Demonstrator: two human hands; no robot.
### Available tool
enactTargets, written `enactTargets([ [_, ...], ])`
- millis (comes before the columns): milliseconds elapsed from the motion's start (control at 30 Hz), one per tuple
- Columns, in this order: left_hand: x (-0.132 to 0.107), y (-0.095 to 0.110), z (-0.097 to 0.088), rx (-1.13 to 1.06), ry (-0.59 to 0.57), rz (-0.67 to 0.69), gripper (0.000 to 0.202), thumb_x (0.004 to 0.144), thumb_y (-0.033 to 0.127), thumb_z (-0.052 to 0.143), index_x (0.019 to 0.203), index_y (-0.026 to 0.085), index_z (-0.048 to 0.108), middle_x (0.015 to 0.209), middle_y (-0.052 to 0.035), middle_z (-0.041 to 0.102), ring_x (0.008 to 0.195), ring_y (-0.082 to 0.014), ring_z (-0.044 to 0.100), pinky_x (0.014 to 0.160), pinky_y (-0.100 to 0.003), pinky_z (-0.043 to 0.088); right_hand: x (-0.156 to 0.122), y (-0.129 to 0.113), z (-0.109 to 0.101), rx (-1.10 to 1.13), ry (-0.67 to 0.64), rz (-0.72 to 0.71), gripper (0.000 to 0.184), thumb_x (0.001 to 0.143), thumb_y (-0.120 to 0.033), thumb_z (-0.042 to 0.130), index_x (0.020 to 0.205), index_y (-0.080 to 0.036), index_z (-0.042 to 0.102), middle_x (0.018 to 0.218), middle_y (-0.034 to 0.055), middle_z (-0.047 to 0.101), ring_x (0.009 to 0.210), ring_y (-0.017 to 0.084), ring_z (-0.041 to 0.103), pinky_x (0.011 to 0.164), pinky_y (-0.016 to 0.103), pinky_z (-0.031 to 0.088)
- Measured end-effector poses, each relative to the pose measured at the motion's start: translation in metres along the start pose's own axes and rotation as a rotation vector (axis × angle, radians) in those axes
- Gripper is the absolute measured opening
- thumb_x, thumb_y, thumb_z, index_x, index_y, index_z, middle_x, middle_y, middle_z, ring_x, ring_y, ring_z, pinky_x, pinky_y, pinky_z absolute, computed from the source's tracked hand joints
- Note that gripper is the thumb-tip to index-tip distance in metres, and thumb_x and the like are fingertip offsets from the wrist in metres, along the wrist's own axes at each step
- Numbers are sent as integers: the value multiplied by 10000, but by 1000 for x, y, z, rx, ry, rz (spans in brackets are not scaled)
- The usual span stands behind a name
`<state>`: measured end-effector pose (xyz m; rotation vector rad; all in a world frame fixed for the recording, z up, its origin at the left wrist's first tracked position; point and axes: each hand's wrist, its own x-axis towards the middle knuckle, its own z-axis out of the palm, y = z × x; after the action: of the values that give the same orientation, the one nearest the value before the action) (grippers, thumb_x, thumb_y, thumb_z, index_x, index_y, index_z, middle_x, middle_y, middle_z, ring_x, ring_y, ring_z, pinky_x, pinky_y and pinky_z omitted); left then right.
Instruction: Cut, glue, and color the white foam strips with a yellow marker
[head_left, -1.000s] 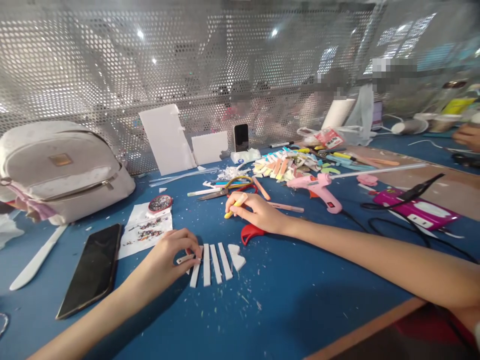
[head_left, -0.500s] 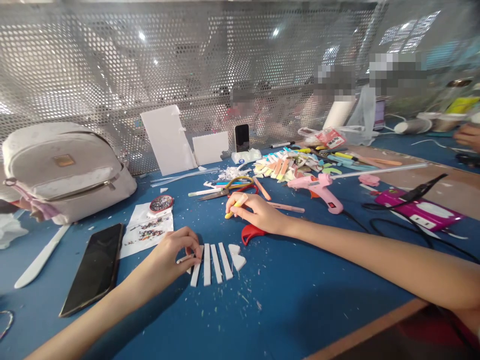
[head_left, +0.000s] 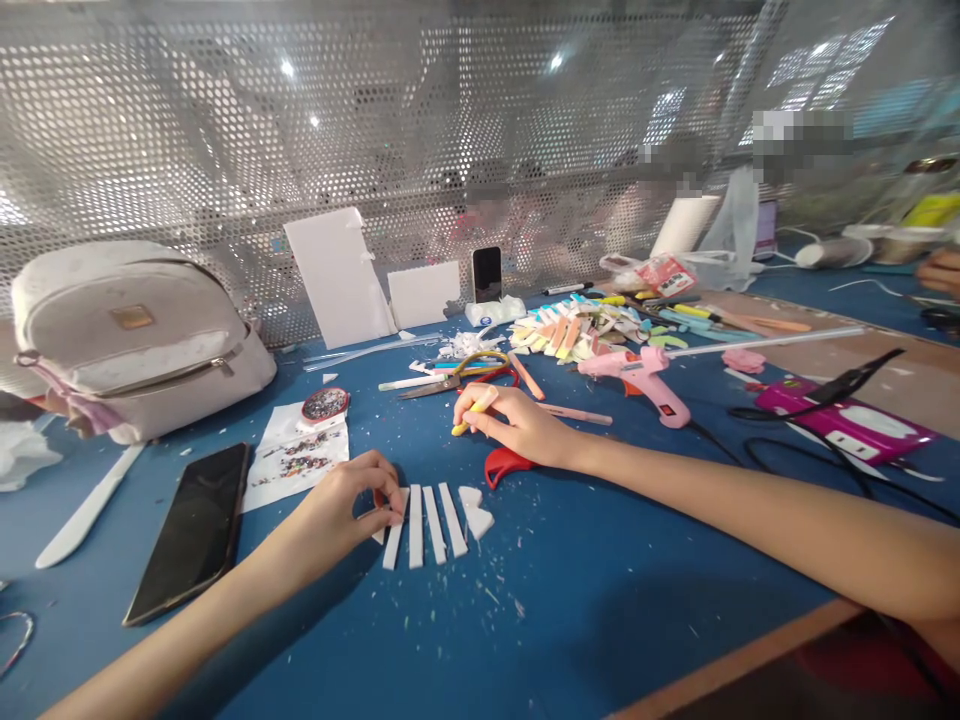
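Strips (head_left: 416, 527), white and narrow, are lying side by side on the blue table (head_left: 585, 620), below and left of centre in the head view; I am taking this row as the clock centre. Between 9 and 10 o'clock, the left hand (head_left: 367, 505) is curling over the leftmost strip (head_left: 391, 552), thumb and finger standing narrow at its upper part; from my remote position I am unable to tell whether they are pinching it. Between 1 and 2 o'clock, the right hand (head_left: 517, 425) is holding a yellow pen-like tool (head_left: 478, 405), its tip clear of the row. Irregular white pieces (head_left: 480, 523) are lying just beside, at 3 o'clock. Judging the strips light and easily displaced, I am advising gentle, vertical fingertip pressure, even gaps, and a steady right wrist.
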<state>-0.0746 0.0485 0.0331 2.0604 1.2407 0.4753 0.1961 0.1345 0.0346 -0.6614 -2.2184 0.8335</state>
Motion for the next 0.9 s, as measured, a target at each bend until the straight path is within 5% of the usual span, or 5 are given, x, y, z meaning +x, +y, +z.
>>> enactTargets([
  [400,3,-5,-3,15,-67,-16,154,928,285,671,863,147,649,1020,-29,637,921,-165,611,879,-375,510,-1,1,1,5,-6,-9,176,1008,-228,495,927,-178,643,937,57,700,800,170,646,747,321,501],
  [900,0,-1,0,42,-6,45,169,932,300,607,835,173,660,954,-27,619,863,-156,591,827,-332,486,-1,0,0,-13,-5,-27,182,1010,-222,488,923,-182,642,936,55,696,822,174,649,767,327,513],
])
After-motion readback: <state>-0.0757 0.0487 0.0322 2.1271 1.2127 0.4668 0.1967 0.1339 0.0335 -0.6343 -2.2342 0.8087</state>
